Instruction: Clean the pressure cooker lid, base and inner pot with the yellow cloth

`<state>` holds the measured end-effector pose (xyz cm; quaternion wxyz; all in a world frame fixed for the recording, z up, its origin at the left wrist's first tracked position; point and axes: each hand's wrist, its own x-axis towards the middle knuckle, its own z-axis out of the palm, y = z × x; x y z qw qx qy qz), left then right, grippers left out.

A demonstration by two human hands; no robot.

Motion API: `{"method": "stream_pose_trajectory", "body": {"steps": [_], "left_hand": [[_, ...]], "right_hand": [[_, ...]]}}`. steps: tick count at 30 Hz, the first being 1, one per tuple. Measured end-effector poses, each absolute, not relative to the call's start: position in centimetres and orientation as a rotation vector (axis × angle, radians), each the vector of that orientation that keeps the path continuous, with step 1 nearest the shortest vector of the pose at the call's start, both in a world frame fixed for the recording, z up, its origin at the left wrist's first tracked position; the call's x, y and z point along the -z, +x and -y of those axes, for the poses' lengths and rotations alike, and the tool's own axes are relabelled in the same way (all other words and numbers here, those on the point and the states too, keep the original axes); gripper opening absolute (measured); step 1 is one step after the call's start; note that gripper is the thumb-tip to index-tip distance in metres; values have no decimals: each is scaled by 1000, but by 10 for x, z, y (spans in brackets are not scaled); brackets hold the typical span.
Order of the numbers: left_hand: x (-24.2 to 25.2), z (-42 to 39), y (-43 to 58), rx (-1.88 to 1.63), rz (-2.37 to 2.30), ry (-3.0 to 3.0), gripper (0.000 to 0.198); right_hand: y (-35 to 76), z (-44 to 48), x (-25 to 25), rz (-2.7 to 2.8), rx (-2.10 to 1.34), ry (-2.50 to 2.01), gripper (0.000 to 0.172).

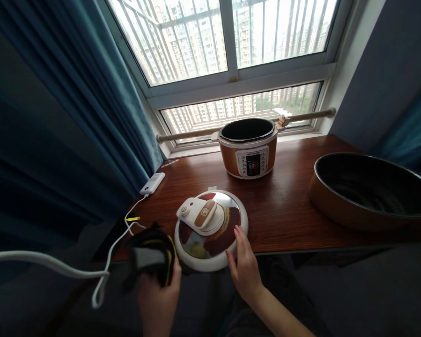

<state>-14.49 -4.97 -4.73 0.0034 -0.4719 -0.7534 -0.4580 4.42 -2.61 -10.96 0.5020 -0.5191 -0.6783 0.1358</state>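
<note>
A round pressure-cooker lid [210, 230] with a cream handle lies on the near edge of the brown wooden table [284, 206]. My right hand [244, 262] rests at the lid's right rim, fingers stretched out and touching it. My left hand [159, 290] is closed around a dark bundle with yellow trim [150, 257], held just left of the lid. The orange cooker base [248, 147] stands open, without its lid, at the back of the table by the window.
A wide dark inner pot [370, 189] sits at the table's right end. A white power bank [152, 183] with a white cable [55, 264] lies at the left edge. A blue curtain [73, 117] hangs at the left. A wooden rod [196, 133] spans the sill.
</note>
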Motion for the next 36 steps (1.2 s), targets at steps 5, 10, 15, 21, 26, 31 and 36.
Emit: {"method": "stream_pose_trajectory", "body": {"steps": [5, 10, 15, 21, 26, 31, 36], "left_hand": [[69, 31, -140, 1283, 2127, -2413, 33], [88, 25, -146, 1158, 1919, -2414, 32], [112, -1, -171, 1075, 2090, -2244, 48], [120, -17, -189, 1221, 2224, -2166, 58], [114, -4, -176, 1193, 2113, -2262, 48], [109, -36, -188, 1601, 2422, -1974, 50], [90, -108, -210, 1719, 2702, -1858, 52]], "right_hand": [[39, 28, 123, 1694, -226, -1403, 68], [40, 26, 127, 1766, -197, -1453, 71], [43, 24, 134, 1811, -95, -1465, 73], [45, 23, 136, 1857, -47, -1461, 72], [46, 22, 138, 1866, -14, -1429, 72], [47, 22, 140, 1869, 22, -1422, 71], [48, 21, 141, 1884, 82, -1421, 73]]}}
